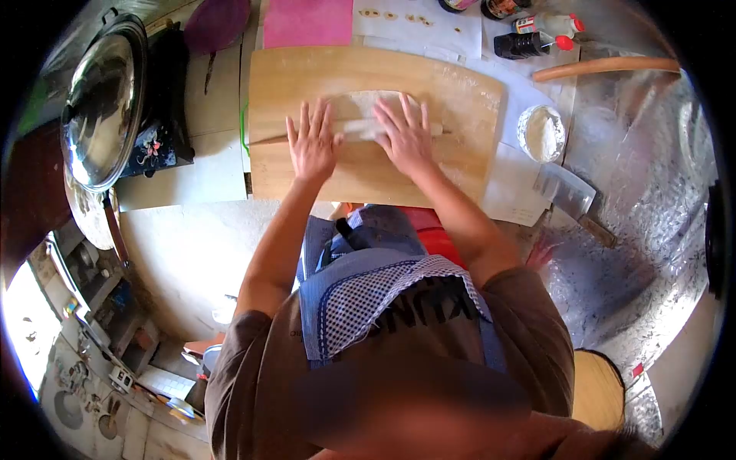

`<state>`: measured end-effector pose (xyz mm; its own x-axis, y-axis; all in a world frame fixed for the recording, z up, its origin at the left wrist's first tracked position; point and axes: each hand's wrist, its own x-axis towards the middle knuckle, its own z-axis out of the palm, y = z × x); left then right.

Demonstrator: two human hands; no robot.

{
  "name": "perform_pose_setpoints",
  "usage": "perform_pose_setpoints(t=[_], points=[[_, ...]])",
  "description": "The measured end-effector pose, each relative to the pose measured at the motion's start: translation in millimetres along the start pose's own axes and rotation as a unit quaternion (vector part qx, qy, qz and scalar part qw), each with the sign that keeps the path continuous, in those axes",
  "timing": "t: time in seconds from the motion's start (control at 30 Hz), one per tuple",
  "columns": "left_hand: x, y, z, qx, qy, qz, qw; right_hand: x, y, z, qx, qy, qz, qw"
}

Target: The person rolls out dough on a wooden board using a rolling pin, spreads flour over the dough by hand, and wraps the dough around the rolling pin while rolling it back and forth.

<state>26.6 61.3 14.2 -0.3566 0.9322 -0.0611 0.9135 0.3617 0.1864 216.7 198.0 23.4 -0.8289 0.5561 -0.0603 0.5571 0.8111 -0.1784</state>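
A sheet of pale dough (372,100) lies on the wooden board (299,65), with a rolling pin (356,132) across its near side. The pin looks floury in the middle, and I cannot tell whether dough is wrapped around it. My left hand (313,147) rests palm down over the pin's left part, fingers stretched forward and apart. Over its right part lies my right hand (406,139), also flat with fingers spread. Neither hand is wrapped around the pin. Part of the dough is hidden by my hands.
To the right are a bowl of white flour (541,134), a cleaver (571,195) and a curved wooden stick (606,67). Several bottles (523,46) stand at the back right. A lidded metal pot (107,100) is at the left, near a pink sheet (308,23).
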Motion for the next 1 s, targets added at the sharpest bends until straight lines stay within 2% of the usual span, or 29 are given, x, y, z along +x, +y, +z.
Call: perform_pose_setpoints(t=[0.1,0.13,0.27,0.3,0.37,0.4,0.43,0.5,0.57,0.63,0.73,0.83,0.9,0.97,1.0], points=[[-2.9,-9.0,0.6,-0.022,0.030,0.028,0.999,-12.8,-5.7,2.8,0.027,0.014,0.034,0.999],[10.9,-15.0,1.6,-0.023,0.024,0.028,0.999,4.5,-0.6,-4.1,-0.039,-0.013,0.042,0.998],[138.9,-57.1,27.9,-0.023,0.210,0.006,0.977,113.4,51.0,4.1,0.021,0.182,0.126,0.975],[143.1,-54.2,18.6,-0.026,0.212,0.010,0.977,124.0,61.8,9.0,0.017,0.184,0.130,0.974],[164.1,-52.9,-7.1,-0.047,0.168,0.003,0.985,153.7,77.6,6.2,-0.003,0.219,0.112,0.969],[150.7,-48.7,-1.0,-0.027,0.205,0.062,0.976,141.1,57.5,-16.7,0.065,0.215,0.064,0.972],[131.4,-42.5,4.3,-0.028,0.200,0.066,0.977,123.6,43.8,-14.4,0.066,0.213,0.070,0.972],[94.1,-30.3,9.0,-0.034,0.184,0.125,0.974,88.7,21.0,1.2,0.042,0.074,0.034,0.996],[77.9,-30.8,12.3,-0.005,0.161,0.126,0.979,61.8,8.6,11.2,-0.012,0.105,0.039,0.994],[43.5,-30.9,26.2,0.023,0.138,0.136,0.981,22.8,-6.6,12.2,-0.019,0.081,0.057,0.995],[-51.1,-11.6,27.3,0.011,0.107,0.166,0.980,-71.1,-40.6,34.4,0.019,0.070,0.073,0.995],[-114.0,13.5,-10.1,-0.056,0.000,0.136,0.989,-121.8,-82.3,7.6,0.082,0.074,0.087,0.990],[-110.6,9.9,-7.2,-0.088,-0.044,0.129,0.987,-118.5,-85.8,11.7,0.051,0.040,0.092,0.994],[-62.4,6.3,6.0,-0.087,0.021,0.137,0.987,-77.0,-70.8,11.2,0.039,0.047,0.142,0.988],[-32.2,4.9,10.0,0.004,0.022,0.139,0.990,-49.3,-55.3,9.8,0.006,0.052,0.132,0.990]])
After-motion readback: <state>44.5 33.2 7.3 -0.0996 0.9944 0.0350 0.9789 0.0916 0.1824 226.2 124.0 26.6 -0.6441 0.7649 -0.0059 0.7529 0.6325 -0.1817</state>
